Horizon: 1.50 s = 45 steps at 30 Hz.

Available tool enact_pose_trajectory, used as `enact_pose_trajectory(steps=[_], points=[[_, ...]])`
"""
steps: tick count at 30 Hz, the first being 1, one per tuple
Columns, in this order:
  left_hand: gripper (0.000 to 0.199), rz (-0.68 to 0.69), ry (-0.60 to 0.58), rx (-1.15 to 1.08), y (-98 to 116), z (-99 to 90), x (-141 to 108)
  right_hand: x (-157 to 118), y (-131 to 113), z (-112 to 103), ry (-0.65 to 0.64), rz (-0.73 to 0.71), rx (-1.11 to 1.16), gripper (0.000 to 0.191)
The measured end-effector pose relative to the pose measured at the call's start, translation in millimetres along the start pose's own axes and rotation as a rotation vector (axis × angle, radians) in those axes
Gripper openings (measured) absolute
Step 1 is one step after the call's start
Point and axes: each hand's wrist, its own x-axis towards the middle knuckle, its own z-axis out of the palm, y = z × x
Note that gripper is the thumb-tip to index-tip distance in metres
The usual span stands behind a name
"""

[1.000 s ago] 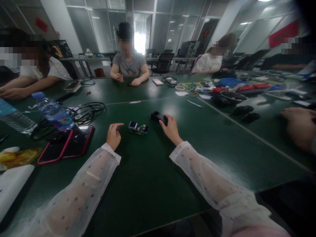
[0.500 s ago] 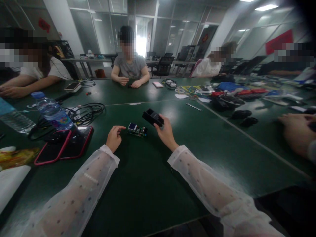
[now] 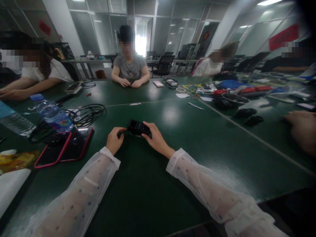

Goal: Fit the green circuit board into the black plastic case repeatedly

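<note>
My right hand (image 3: pixel 157 139) grips a black plastic case (image 3: pixel 138 128) by its right end, thumb on the near side and fingers over the far side. The case sits over a small circuit board (image 3: pixel 136 135), of which only a thin near edge shows. Whether the case is fully seated on the board cannot be made out. At the left end of the case is my left hand (image 3: pixel 115 140), its index finger reaching to that end and its thumb apart below. The left hand holds nothing.
On the left of the green table (image 3: pixel 148 184) are two red-edged phones (image 3: pixel 77 144), a water bottle (image 3: pixel 50 113) and black cables (image 3: pixel 92 112). A wrench (image 3: pixel 196 106) and a wire pile (image 3: pixel 227 90) lie at right. A person (image 3: pixel 130 67) sits opposite.
My right hand has brought the black case left and down over the circuit board, covering its screen. My left hand has stayed at the board's left end, its index finger now more bent.
</note>
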Motion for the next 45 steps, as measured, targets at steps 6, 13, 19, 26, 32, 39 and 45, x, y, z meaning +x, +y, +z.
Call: enact_pose_trajectory(steps=[6,13,19,26,32,39,45], points=[[0.033,-0.035,0.043,-0.069,-4,5.5,0,0,18,9,-0.086,0.078,-0.004,0.058],[0.042,-0.218,0.01,-0.124,10,1.2,0,0,11,3,-0.127,0.028,0.063,0.053],[0.049,-0.204,-0.17,-0.056,13,-1.1,1,0,6,0,-0.162,-0.003,0.129,0.05],[0.045,-0.212,-0.168,-0.008,12,-1.7,2,2,6,-3,-0.175,0.05,0.215,0.049],[0.042,-0.22,-0.183,-0.022,13,-1.9,2,5,9,-6,-0.256,0.139,0.405,0.045],[0.046,-0.229,-0.22,-0.07,10,-1.7,3,8,12,-7,-0.272,0.24,0.567,0.049],[0.048,-0.229,-0.219,-0.087,9,-1.4,3,8,7,-11,-0.234,0.312,0.592,0.046]])
